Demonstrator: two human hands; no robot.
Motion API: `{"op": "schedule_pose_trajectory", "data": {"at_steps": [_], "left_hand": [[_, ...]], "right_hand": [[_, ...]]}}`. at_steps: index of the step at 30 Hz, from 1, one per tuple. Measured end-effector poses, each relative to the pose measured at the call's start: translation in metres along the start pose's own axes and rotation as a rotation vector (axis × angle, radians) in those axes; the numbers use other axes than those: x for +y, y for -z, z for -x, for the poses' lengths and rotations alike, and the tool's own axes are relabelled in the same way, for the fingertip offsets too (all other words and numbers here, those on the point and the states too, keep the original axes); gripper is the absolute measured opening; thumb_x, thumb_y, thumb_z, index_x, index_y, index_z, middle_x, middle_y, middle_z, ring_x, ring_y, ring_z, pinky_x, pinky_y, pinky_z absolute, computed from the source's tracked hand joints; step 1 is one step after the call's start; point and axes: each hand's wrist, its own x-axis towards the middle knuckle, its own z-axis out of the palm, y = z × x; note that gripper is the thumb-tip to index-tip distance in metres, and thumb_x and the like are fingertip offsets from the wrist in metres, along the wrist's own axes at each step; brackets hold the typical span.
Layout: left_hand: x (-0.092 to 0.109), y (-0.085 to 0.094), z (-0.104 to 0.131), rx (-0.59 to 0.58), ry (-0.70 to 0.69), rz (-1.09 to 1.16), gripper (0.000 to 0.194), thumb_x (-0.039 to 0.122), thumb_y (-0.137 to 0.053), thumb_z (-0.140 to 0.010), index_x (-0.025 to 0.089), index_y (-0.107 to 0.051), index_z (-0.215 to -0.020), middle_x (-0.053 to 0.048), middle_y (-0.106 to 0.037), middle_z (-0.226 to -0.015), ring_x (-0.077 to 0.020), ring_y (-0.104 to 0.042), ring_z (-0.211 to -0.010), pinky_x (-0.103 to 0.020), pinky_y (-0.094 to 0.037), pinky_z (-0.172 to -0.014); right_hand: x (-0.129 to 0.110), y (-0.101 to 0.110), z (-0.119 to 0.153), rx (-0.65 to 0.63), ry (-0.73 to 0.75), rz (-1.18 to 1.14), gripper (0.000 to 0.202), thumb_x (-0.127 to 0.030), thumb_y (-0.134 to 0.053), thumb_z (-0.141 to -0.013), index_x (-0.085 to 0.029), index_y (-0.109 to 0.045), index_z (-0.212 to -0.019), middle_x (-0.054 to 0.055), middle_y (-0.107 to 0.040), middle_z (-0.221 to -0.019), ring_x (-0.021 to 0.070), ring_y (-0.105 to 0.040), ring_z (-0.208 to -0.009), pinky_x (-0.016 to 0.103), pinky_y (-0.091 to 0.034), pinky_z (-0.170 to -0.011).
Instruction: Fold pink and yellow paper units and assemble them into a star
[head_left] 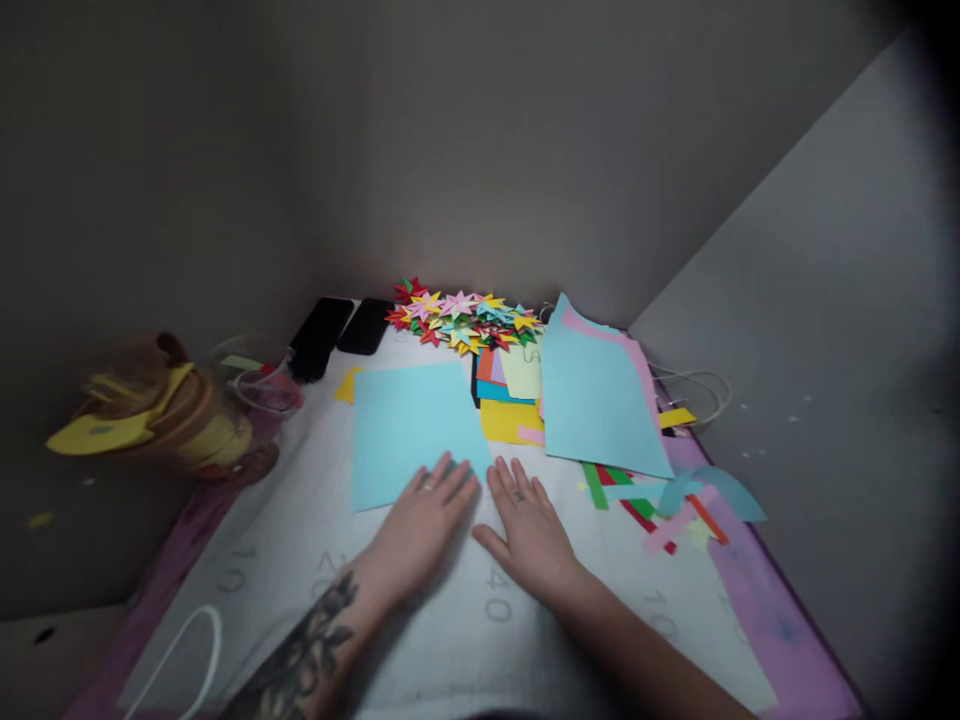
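A light blue sheet of paper lies flat on the white cover in front of me. My left hand rests over its lower right part, fingers stretched out. Just to the right, my right hand lies palm down with its fingers extended and slightly apart; the fingertips are close to the sheet's lower right corner, and whether they touch it I cannot tell. Neither hand grips anything. Coloured paper pieces, among them a yellow one, lie beyond the right hand.
Folded paper stars are heaped at the back wall. Another light blue sheet lies to the right, above scattered paper strips. Two black phones sit back left. A brown container with a yellow brim and a white cable are at left.
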Motion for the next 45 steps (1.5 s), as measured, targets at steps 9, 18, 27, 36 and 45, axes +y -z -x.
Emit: {"op": "schedule_pose_trajectory", "data": {"at_steps": [9, 18, 27, 36, 45], "left_hand": [[0.003, -0.012, 0.036, -0.010, 0.297, 0.031, 0.067, 0.038, -0.053, -0.083, 0.010, -0.034, -0.141, -0.017, -0.025, -0.149, -0.0315, -0.021, -0.139, -0.051, -0.027, -0.108], [-0.009, -0.003, 0.082, -0.032, 0.529, -0.120, 0.060, 0.034, -0.043, -0.086, 0.008, -0.037, -0.139, -0.015, -0.030, -0.147, -0.0295, -0.025, -0.138, -0.053, -0.031, -0.105], [-0.011, -0.003, 0.084, -0.099, 0.619, -0.148, 0.060, 0.038, -0.040, -0.085, 0.013, -0.037, -0.140, -0.012, -0.026, -0.148, -0.0323, -0.020, -0.138, -0.056, -0.027, -0.106], [-0.014, -0.003, 0.090, 0.081, 0.619, -0.047, 0.053, 0.037, -0.042, -0.086, 0.013, -0.049, -0.132, -0.014, -0.038, -0.144, -0.0293, -0.029, -0.136, -0.046, -0.036, -0.105], [-0.016, -0.011, 0.097, 0.427, 0.631, 0.205, 0.047, 0.023, -0.043, -0.084, 0.010, -0.050, -0.129, -0.014, -0.055, -0.131, -0.0264, -0.043, -0.128, -0.044, -0.036, -0.106]], "right_hand": [[0.005, -0.004, 0.005, 0.051, 0.006, -0.008, 0.068, -0.047, -0.039, -0.088, -0.011, -0.026, -0.145, 0.008, -0.014, -0.153, 0.0303, -0.007, -0.142, 0.049, -0.018, -0.112], [-0.034, 0.001, -0.007, 0.066, 0.027, -0.033, 0.060, -0.028, -0.041, -0.087, -0.010, -0.030, -0.143, 0.009, -0.011, -0.154, 0.0336, -0.001, -0.141, 0.055, -0.010, -0.112], [-0.064, 0.001, -0.018, -0.031, 0.325, -0.152, 0.058, -0.037, -0.036, -0.091, -0.020, -0.026, -0.145, 0.001, -0.021, -0.152, 0.0281, -0.011, -0.141, 0.052, -0.014, -0.113], [-0.009, 0.009, 0.011, 0.038, 0.006, 0.042, 0.059, -0.030, -0.043, -0.086, -0.011, -0.035, -0.141, 0.010, -0.013, -0.153, 0.0358, -0.005, -0.141, 0.058, -0.014, -0.110], [-0.055, 0.007, -0.012, -0.084, 0.370, -0.027, 0.059, -0.044, -0.046, -0.087, -0.020, -0.036, -0.140, 0.009, -0.016, -0.154, 0.0344, -0.008, -0.141, 0.056, -0.013, -0.111]]}}
